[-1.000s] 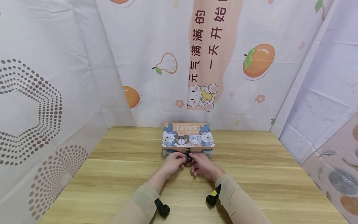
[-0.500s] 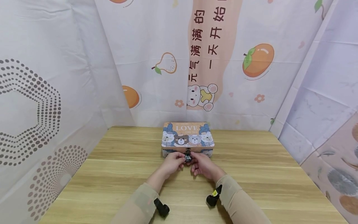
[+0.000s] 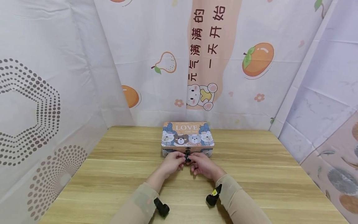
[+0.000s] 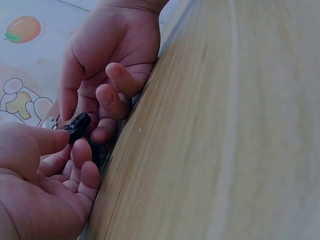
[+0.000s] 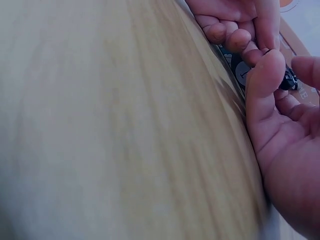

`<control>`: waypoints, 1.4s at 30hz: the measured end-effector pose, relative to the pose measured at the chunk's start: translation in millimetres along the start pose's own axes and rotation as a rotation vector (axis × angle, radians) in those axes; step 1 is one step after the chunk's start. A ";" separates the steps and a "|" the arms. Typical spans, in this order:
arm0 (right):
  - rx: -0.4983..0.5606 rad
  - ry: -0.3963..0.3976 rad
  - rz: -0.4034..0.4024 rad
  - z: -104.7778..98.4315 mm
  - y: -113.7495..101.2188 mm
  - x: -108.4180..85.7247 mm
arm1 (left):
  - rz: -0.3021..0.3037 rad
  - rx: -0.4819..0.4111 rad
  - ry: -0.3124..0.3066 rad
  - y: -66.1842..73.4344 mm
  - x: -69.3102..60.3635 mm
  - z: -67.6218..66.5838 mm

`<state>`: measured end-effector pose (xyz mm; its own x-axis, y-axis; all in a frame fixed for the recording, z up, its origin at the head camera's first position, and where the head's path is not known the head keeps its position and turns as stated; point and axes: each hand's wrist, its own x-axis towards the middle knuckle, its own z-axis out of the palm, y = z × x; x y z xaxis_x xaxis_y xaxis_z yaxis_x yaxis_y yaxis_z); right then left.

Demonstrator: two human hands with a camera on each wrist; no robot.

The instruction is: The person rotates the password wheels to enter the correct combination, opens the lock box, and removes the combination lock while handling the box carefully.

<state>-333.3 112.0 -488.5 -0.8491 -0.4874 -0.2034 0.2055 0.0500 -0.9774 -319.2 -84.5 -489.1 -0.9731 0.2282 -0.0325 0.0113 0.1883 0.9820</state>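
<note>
At the centre of the head view, a small black padlock-like piece (image 3: 187, 158) is showing just below the dark clasp (image 3: 188, 150) of a rectangular orange-and-blue box printed with bears and the word LOVE (image 3: 186, 135). The bare left hand (image 3: 171, 162) is pinching the piece between thumb and fingers, and the bare right hand (image 3: 204, 164) is gripping it from the right with its fingertips. The box is resting near the far edge of a pale wood-grain table (image 3: 251, 174). Behind it, in the upper half, a white fruit-printed curtain (image 3: 139, 37) is hanging
</note>
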 end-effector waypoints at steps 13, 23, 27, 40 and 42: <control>-0.039 -0.007 -0.006 5.6 -1.1 1.6 | -0.004 -0.001 -0.001 1.7 -0.4 1.0; -0.064 0.000 -0.011 6.9 -0.2 2.2 | -0.001 0.004 -0.005 -1.6 1.9 0.7; -0.065 0.002 -0.010 7.7 0.0 2.4 | 0.001 -0.002 -0.004 -1.3 1.7 0.8; -0.077 0.009 -0.008 9.6 -2.7 2.5 | 0.004 -0.008 0.005 1.8 -1.1 0.1; -0.068 0.014 -0.003 9.6 -3.0 1.2 | 0.006 0.001 0.000 1.1 -0.7 0.5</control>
<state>-330.3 102.9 -485.3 -0.8568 -0.4750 -0.2007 0.1698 0.1077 -0.9796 -318.4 -84.0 -488.0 -0.9729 0.2295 -0.0270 0.0170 0.1877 0.9821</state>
